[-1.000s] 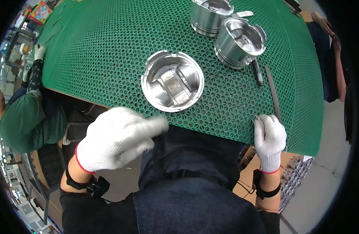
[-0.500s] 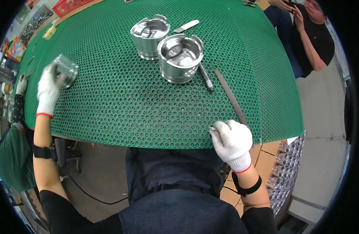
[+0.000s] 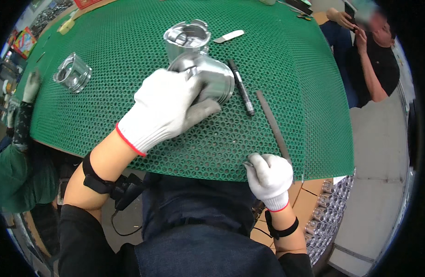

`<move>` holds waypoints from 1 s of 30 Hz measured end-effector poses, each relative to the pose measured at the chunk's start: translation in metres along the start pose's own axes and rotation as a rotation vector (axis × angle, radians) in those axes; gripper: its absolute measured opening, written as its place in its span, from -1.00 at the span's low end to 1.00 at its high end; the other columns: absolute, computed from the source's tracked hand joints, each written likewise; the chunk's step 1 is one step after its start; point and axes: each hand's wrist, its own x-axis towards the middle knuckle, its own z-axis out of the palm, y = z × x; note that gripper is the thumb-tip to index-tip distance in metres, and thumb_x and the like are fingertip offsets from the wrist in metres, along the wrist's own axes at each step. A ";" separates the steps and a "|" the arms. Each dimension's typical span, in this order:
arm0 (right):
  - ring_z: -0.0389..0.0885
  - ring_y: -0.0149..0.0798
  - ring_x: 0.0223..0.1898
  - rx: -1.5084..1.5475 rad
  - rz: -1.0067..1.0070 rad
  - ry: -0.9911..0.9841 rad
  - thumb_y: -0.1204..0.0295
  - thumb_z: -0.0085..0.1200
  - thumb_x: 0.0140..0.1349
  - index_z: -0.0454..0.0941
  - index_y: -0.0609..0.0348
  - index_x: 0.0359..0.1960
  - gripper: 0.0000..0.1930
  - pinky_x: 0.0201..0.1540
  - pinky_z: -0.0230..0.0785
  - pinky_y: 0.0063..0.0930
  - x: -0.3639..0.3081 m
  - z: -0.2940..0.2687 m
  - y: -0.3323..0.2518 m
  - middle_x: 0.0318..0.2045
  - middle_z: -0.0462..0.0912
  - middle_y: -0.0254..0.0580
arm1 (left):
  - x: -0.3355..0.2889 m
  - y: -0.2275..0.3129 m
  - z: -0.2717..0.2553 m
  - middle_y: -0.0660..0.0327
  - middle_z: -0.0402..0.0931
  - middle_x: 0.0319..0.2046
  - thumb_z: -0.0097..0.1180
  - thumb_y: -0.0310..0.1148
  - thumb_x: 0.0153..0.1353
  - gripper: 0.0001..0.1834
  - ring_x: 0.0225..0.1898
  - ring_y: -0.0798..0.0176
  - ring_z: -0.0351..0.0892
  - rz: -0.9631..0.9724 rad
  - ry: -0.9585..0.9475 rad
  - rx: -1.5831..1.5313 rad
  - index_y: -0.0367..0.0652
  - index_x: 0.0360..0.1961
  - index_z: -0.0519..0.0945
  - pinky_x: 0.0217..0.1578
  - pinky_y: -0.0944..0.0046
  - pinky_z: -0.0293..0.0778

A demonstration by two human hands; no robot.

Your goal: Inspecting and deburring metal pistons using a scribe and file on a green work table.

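My left hand (image 3: pixel 164 104), in a white knit glove, grips a silvery engine piston (image 3: pixel 217 78) that is tipped on its side, blurred by motion. Directly behind it stands a second piston (image 3: pixel 187 41), open end up. A third piston (image 3: pixel 76 74) rests alone toward the left of the green mat (image 3: pixel 129 55). My gloved right hand (image 3: pixel 270 177) is closed at the mat's near edge; a small grey bit shows at its fingertips, too little to identify. Beside that hand lies a long flat file (image 3: pixel 272 122). A black marker pen (image 3: pixel 241 87) lies right of the tipped piston.
A white-handled knife (image 3: pixel 229 36) lies behind the marker. Rows of pistons (image 3: pixel 323 214) stand below the table at right. One person (image 3: pixel 374 60) is at the far right; another's gloved hand (image 3: pixel 31 87) touches the left edge. A red crate (image 3: pixel 85 3) sits at the back.
My left hand has left the piston at the left, moved right, and taken hold of the nearer middle piston, tipping it over. My right hand stays closed near the edge.
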 end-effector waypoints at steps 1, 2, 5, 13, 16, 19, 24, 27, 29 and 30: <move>0.48 -0.20 -0.57 -0.013 0.002 -0.006 0.39 0.32 -0.05 0.60 -0.01 -0.33 -0.79 -0.49 0.32 -0.30 0.000 0.000 0.001 -0.56 0.48 -0.32 | -0.013 -0.013 0.013 0.00 0.62 -0.19 0.29 -0.19 0.13 -0.57 -0.21 -0.10 0.64 -0.002 0.046 -0.073 -0.26 -0.07 0.56 -0.17 0.06 0.56; 0.49 -0.19 -0.57 -0.023 -0.005 0.016 0.39 0.32 -0.06 0.60 0.01 -0.35 -0.79 -0.49 0.32 -0.29 -0.001 0.001 0.001 -0.55 0.50 -0.30 | -0.027 -0.024 0.026 0.01 0.65 -0.37 0.29 -0.17 0.15 -0.66 -0.36 -0.09 0.67 -0.006 0.093 -0.146 -0.26 -0.25 0.64 -0.34 0.05 0.59; 0.49 -0.15 -0.58 -0.038 -0.034 0.037 0.42 0.32 -0.08 0.59 0.03 -0.36 -0.79 -0.51 0.32 -0.28 0.000 0.001 0.005 -0.57 0.50 -0.28 | -0.075 -0.023 0.037 0.03 0.65 -0.27 0.30 -0.25 0.11 -0.74 -0.21 -0.11 0.62 0.048 0.202 -0.421 -0.22 -0.29 0.69 -0.10 0.03 0.52; 0.54 -0.12 -0.51 -0.016 0.013 0.005 0.49 0.35 -0.08 0.63 0.05 -0.32 -0.76 -0.44 0.38 -0.27 0.007 0.002 0.001 -0.52 0.58 -0.24 | -0.162 -0.008 0.075 0.07 0.55 0.06 0.55 -0.25 -0.24 -0.40 0.11 -0.20 0.52 0.034 0.251 -0.359 -0.12 -0.07 0.68 0.14 -0.02 0.41; 0.54 -0.12 -0.51 -0.020 0.013 0.015 0.48 0.35 -0.08 0.63 0.04 -0.32 -0.76 -0.45 0.38 -0.26 0.005 0.005 0.000 -0.52 0.58 -0.24 | -0.161 -0.008 0.076 0.07 0.55 0.06 0.56 -0.24 -0.25 -0.40 0.13 -0.19 0.50 0.027 0.202 -0.345 -0.10 -0.07 0.68 0.14 -0.03 0.42; 0.54 -0.12 -0.50 -0.049 0.034 -0.004 0.48 0.35 -0.08 0.63 0.04 -0.31 -0.75 -0.44 0.38 -0.25 0.003 0.003 -0.001 -0.52 0.58 -0.24 | -0.162 -0.012 0.080 0.06 0.55 0.05 0.56 -0.26 -0.25 -0.39 0.15 -0.18 0.49 0.083 0.208 -0.340 -0.09 -0.06 0.67 0.14 -0.05 0.42; 0.54 -0.13 -0.52 -0.039 0.035 -0.007 0.48 0.35 -0.07 0.64 0.03 -0.29 -0.75 -0.45 0.38 -0.26 0.003 0.002 -0.004 -0.54 0.55 -0.25 | -0.177 -0.021 0.090 0.06 0.56 0.05 0.54 -0.36 -0.24 -0.39 0.16 -0.17 0.48 0.135 0.290 -0.518 -0.10 -0.04 0.66 0.17 -0.08 0.39; 0.54 -0.12 -0.52 -0.022 0.034 -0.008 0.47 0.35 -0.06 0.64 0.03 -0.28 -0.74 -0.46 0.37 -0.26 0.002 0.005 -0.001 -0.55 0.54 -0.25 | -0.163 -0.010 0.055 -0.03 0.53 0.09 0.47 -0.43 -0.12 -0.24 0.19 -0.08 0.46 -0.099 0.155 -0.953 -0.29 0.18 0.46 0.20 0.01 0.36; 0.54 -0.11 -0.52 -0.028 0.044 -0.020 0.47 0.35 -0.05 0.64 0.03 -0.27 -0.75 -0.46 0.38 -0.25 0.004 0.002 0.000 -0.54 0.54 -0.24 | -0.161 -0.006 0.042 -0.01 0.56 0.05 0.28 -0.29 0.17 -0.36 0.15 0.08 0.52 -0.682 0.229 -1.548 -0.41 0.22 0.41 0.15 0.11 0.45; 0.55 -0.11 -0.52 -0.025 0.049 -0.031 0.47 0.34 -0.04 0.64 0.04 -0.26 -0.75 -0.46 0.38 -0.25 0.005 -0.001 -0.002 -0.54 0.54 -0.24 | -0.173 -0.020 0.054 -0.07 0.60 -0.03 0.12 0.02 0.33 -0.34 0.07 0.07 0.59 -0.444 0.379 -1.612 -0.40 0.15 0.44 0.08 0.13 0.53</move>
